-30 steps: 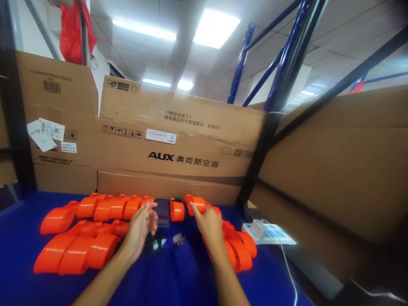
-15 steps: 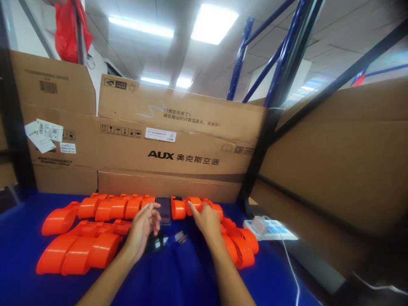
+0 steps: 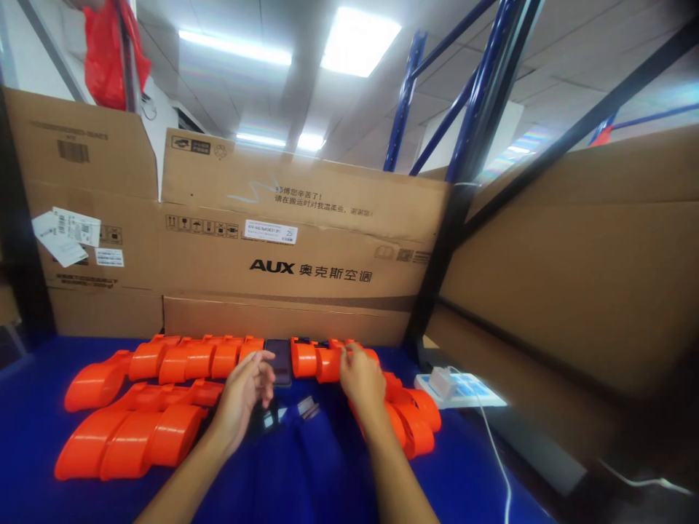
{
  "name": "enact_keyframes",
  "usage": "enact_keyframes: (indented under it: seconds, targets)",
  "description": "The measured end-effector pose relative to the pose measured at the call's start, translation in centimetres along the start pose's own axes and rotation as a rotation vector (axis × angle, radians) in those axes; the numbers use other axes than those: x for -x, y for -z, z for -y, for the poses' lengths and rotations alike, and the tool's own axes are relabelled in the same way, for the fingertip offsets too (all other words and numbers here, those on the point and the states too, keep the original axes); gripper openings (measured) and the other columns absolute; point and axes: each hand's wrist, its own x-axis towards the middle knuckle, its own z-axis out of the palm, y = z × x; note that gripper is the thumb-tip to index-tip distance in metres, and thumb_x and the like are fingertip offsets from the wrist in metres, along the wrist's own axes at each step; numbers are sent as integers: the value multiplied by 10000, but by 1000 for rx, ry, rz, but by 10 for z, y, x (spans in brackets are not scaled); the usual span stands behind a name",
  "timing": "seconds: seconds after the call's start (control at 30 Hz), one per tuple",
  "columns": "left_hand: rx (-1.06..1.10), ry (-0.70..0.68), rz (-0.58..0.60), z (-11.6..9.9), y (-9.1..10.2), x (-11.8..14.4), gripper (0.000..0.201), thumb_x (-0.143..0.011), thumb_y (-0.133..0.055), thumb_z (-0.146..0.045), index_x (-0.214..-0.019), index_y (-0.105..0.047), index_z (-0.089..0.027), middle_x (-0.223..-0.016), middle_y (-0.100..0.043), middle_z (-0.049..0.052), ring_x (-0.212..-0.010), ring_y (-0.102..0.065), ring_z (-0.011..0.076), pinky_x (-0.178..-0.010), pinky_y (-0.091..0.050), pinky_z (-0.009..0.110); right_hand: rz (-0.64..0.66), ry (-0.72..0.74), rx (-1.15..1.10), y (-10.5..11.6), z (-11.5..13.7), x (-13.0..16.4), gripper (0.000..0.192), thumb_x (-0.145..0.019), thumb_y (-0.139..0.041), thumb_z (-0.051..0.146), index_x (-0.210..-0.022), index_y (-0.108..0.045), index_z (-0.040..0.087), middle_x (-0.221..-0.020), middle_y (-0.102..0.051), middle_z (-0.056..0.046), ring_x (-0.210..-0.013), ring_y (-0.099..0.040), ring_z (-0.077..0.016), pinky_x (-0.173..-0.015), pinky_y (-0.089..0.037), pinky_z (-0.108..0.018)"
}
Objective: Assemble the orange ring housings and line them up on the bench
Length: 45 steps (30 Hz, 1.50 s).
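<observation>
Left hand [image 3: 248, 386] half open, fingers loosely curled, nothing seen in it, just in front of the phone [image 3: 279, 367]. Right hand [image 3: 363, 378] curled at the orange rings [image 3: 328, 366] right of the phone; can't tell whether it grips one. Rings sit on the blue counter [image 3: 27, 407]: two rows on left, more on right. Cardboard [image 3: 311, 247] stands behind, power strip [image 3: 480, 393] at right.

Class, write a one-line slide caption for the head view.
Right hand at a row of orange parts, left hand loosely curled near a dark flat device, over a blue tabletop.
</observation>
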Motion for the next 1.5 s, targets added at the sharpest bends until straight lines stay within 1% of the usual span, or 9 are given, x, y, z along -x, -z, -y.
enact_keyframes:
  seconds: [0.1, 0.27, 0.53, 0.87, 1.03, 1.13, 1.27, 1.4, 1.5]
  targets:
    - [1, 9, 1, 0, 0, 0, 424, -819, -665, -509, -1067, -631, -167, -743, -634, 14, -540, -568, 126, -472, -439, 233, -13, 29, 45, 3, -4, -3, 383, -958, -422, 306, -1295, -598, 256, -1253, -664, -105, -1158, -592, -276, -839, -464, -329]
    - [-17, 24, 0, 1, 1, 0, 415, -821, -665, -505, -1063, -639, -168, -743, -641, 15, -537, -573, 128, -475, -436, 240, 50, 41, 134, -1, -7, -6, 453, -947, -466, 337, -1380, -546, 230, -1312, -619, -147, -1199, -550, -325, -901, -448, -390]
    - [-49, 11, 7, 2, 1, 0, 403, -843, -636, -509, -1070, -634, -175, -740, -633, 9, -523, -570, 123, -464, -422, 232, 64, 5, 187, -1, -7, -7, 500, -928, -509, 395, -1392, -531, 210, -1265, -614, -196, -1178, -561, -352, -908, -439, -424]
    - [-42, 23, -4, 0, -2, 0, 415, -816, -661, -512, -1051, -645, -170, -720, -643, 11, -510, -570, 125, -457, -420, 233, 127, -9, 168, -1, -7, -8, 519, -916, -488, 406, -1400, -499, 218, -1174, -683, -177, -1130, -612, -347, -881, -453, -446]
    - [-56, 16, -5, -2, -4, 2, 392, -817, -661, -492, -1042, -647, -171, -720, -648, 15, -501, -570, 125, -455, -415, 234, 133, -10, 147, -4, -5, -9, 511, -916, -492, 387, -1395, -488, 208, -1192, -672, -185, -1107, -628, -348, -846, -462, -427]
    - [-60, 11, -8, -3, -6, 4, 382, -817, -660, -482, -1037, -650, -170, -726, -654, 22, -506, -578, 130, -457, -417, 235, 88, -15, 113, -3, -5, -9, 475, -925, -483, 370, -1367, -492, 198, -1197, -656, -183, -1049, -654, -329, -802, -469, -390]
    - [-67, 8, 0, -3, -7, 5, 386, -817, -659, -487, -1038, -651, -171, -721, -651, 19, -503, -577, 127, -453, -411, 233, -33, -29, 49, 6, -2, -6, 422, -928, -497, 389, -1296, -511, 182, -1160, -651, -166, -975, -669, -295, -761, -460, -343]
    - [-94, 2, 10, -1, -5, 4, 390, -824, -657, -495, -1047, -651, -175, -730, -650, 15, -510, -581, 125, -455, -413, 230, -209, 7, -89, 20, 2, 2, 435, -907, -522, 402, -1293, -505, 201, -1144, -652, -124, -956, -658, -280, -757, -457, -328]
    - [-102, 8, 1, 0, -4, 3, 397, -820, -665, -494, -1053, -658, -173, -731, -655, 18, -518, -592, 128, -458, -421, 230, -357, 99, -261, 25, 6, 9, 444, -886, -533, 421, -1262, -528, 184, -1093, -650, -118, -937, -632, -262, -788, -467, -327]
